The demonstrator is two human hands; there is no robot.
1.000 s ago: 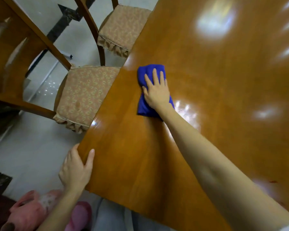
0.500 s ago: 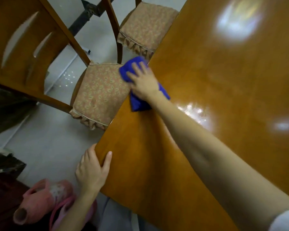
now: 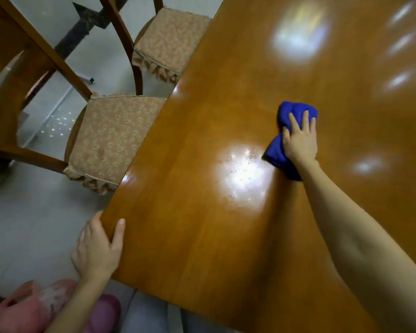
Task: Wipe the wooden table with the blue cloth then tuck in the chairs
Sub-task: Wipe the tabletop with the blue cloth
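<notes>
Glossy wooden table (image 3: 202, 212) (scuffed): right hand (image 3: 300, 140) presses bunched blue cloth (image 3: 296, 110).

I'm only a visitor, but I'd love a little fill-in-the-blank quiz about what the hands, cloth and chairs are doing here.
1. The right hand presses a cloth of ____ colour onto the wooden table.
2. The left hand grips the table where two edges meet, at its ____.
3. The number of cushioned chairs in view is ____.
4. The cloth lies ____ the right hand.
Missing words: blue; corner; two; under.
</notes>
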